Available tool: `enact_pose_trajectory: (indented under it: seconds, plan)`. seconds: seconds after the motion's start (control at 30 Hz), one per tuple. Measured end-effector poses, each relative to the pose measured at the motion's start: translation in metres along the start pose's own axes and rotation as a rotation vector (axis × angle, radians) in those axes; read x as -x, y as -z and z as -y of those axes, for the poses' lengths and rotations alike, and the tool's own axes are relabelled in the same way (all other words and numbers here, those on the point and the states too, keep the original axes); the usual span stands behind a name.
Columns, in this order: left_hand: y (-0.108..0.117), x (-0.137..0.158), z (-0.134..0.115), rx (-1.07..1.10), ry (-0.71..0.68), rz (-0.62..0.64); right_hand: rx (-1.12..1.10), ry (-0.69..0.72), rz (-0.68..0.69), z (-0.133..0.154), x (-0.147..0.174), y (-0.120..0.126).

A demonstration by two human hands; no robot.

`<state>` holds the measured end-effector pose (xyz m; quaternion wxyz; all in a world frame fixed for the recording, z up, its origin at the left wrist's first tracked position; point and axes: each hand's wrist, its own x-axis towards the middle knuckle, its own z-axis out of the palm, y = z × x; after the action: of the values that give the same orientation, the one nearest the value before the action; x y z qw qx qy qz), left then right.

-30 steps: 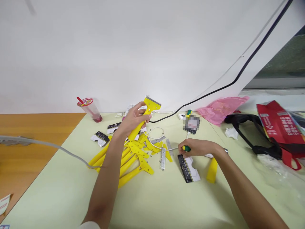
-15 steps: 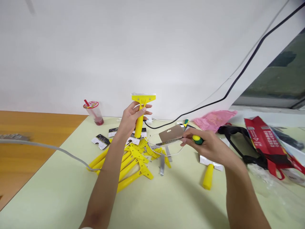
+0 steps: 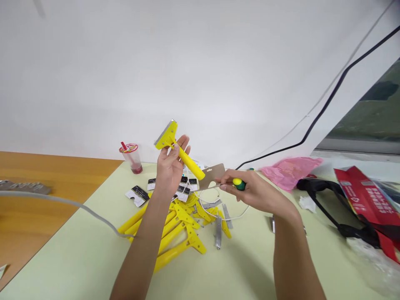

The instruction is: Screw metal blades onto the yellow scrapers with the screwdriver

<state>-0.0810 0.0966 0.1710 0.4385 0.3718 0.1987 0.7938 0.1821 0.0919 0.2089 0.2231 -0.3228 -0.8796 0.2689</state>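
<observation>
Centrally, left hand: a yellow scraper (image 3: 189, 161) is held up above the bench (image 3: 78, 254) by the left hand (image 3: 170, 168), its handle pinched near the head between thumb and fingers, other fingertips extended.
Scraper's tilt: the wide head, edged with grey metal, is pointed to the upper left; the handle is slanted down to the right.
Right hand: a brown card (image 3: 214, 173) with a hanging slot is pinched at its edge by the fingers of the right hand (image 3: 259, 191); the green-and-yellow handle (image 3: 239, 184) of a tool is tucked in the same grip.
Card and scraper: the handle's end is seen against the card's left edge; whether they touch cannot be told.
Yellow pile: several scraper handles (image 3: 170, 236) are laid side by side below, partly hidden by the left forearm.
Metal parts: a grey metal strip (image 3: 218, 233) is lying right of the pile, near a looped white cable (image 3: 239, 217).
Black-and-white cards: one card (image 3: 137, 196) is set left of the left forearm; others are partly covered by the left hand and wrist.
Back left: a lidded cup (image 3: 133, 159) with a red straw is stood near the wall.
Right side: a pink bag (image 3: 290, 171) and a red bag (image 3: 368, 196) are spread out.
</observation>
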Motion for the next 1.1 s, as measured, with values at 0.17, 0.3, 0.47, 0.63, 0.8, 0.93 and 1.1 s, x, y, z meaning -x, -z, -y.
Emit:
enact_pose_trajectory:
  seconds: [0.17,0.3,0.47,0.63,0.8,0.93,1.1]
  plan:
    - [-0.011,0.006,0.006,0.073,0.067,0.024,-0.082,0.038,-0.034,-0.004,0.001,-0.002]
    - [-0.017,0.010,0.012,0.078,0.114,0.038,-0.146,0.029,-0.088,-0.005,0.002,-0.002]
    - [-0.018,0.011,0.012,0.055,0.087,0.071,-0.173,0.027,-0.129,-0.003,0.003,-0.004]
    - [-0.017,0.011,0.008,0.051,0.013,0.060,-0.230,0.006,-0.166,-0.003,0.003,-0.010]
    - [-0.016,0.012,0.005,0.014,0.010,0.071,-0.273,0.008,-0.244,-0.005,-0.001,-0.017]
    - [-0.015,0.012,0.004,-0.056,0.074,0.075,-0.275,0.010,-0.323,-0.009,-0.005,-0.019]
    - [-0.013,0.012,0.002,-0.180,0.195,0.104,-0.278,-0.005,-0.341,-0.007,-0.005,-0.019]
